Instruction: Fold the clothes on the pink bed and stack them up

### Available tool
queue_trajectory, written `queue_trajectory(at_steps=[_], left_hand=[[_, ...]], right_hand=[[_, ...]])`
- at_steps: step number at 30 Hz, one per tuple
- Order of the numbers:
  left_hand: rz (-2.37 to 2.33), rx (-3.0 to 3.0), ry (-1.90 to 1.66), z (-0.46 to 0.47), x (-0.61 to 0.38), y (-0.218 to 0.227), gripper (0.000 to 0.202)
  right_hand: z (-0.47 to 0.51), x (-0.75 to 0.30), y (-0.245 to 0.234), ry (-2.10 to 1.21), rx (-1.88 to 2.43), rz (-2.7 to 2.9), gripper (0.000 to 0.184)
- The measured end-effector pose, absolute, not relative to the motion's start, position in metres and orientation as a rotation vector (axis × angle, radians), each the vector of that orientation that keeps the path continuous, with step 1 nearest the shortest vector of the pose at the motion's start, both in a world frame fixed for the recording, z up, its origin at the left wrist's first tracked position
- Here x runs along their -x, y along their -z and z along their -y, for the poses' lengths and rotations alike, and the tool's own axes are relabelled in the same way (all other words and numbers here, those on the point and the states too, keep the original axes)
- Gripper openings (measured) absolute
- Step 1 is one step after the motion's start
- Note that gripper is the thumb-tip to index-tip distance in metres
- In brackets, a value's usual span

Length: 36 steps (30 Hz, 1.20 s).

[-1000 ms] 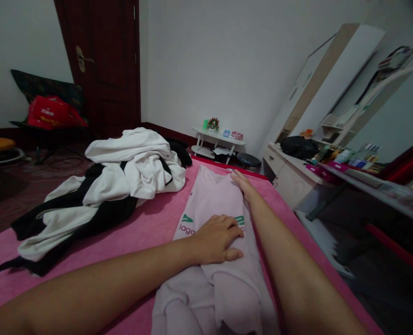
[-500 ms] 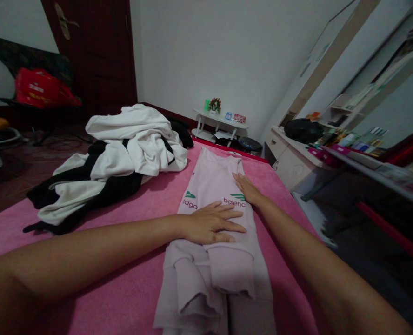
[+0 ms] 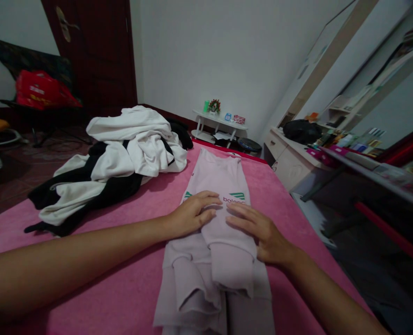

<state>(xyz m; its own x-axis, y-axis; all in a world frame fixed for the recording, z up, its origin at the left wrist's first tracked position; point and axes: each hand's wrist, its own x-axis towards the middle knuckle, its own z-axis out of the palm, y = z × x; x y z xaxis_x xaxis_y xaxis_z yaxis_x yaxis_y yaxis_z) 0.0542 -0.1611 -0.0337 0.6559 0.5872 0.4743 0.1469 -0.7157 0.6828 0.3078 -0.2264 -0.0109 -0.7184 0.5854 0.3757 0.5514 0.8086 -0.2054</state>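
A pale pink sweatshirt with green and dark lettering lies folded lengthwise on the pink bed cover, its sleeves folded in near me. My left hand lies flat on its middle, fingers stretched out and open. My right hand rests flat beside it on the right half of the garment, fingers spread and open. Neither hand grips the cloth.
A heap of white and black clothes lies on the bed to the left. A low white table stands by the far wall. A desk with drawers and cluttered shelves are on the right. A dark door and a red bag are at the back left.
My right hand has slid back along the sweatshirt from its far end to beside my left hand. My left hand shifted slightly left. The view tilted down a little.
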Motion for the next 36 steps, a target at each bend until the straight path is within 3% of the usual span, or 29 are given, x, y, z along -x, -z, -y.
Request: queue_trajectory(at_steps=[9,12,15,19,22,25,29,36], left_hand=[[-0.506,-2.221,-0.845,0.15,-0.058,0.019,0.022],[-0.559,-2.315,-0.733,0.145,-0.069,0.01,0.026],[-0.625,-2.497,-0.73,0.132,-0.089,0.005,0.029],[-0.758,-2.783,-0.667,0.107,-0.114,0.014,0.061],[-0.866,-2.874,-0.54,0.093,-0.122,0.032,0.07],[-0.936,-2.87,-0.539,0.09,-0.122,0.046,0.068],[-0.967,-2.865,-0.584,0.095,-0.118,0.05,0.069],[-0.994,-2.877,-0.535,0.098,-0.117,0.048,0.068]], right_hand=[[0.246,-0.3,-0.001,-0.577,0.842,2.224,0.03],[0.251,-0.29,-0.012,-0.685,0.926,2.345,0.033],[0.255,-0.28,-0.034,-0.753,0.97,2.508,0.048],[0.254,-0.278,-0.067,-1.026,0.887,2.517,0.055],[0.235,-0.284,-0.065,-1.344,0.963,2.315,0.039],[0.195,-0.294,-0.038,-1.145,1.142,1.944,0.034],[0.124,-0.311,0.005,-0.728,1.31,1.621,0.048],[0.035,-0.326,0.047,-0.48,1.732,1.875,0.071]])
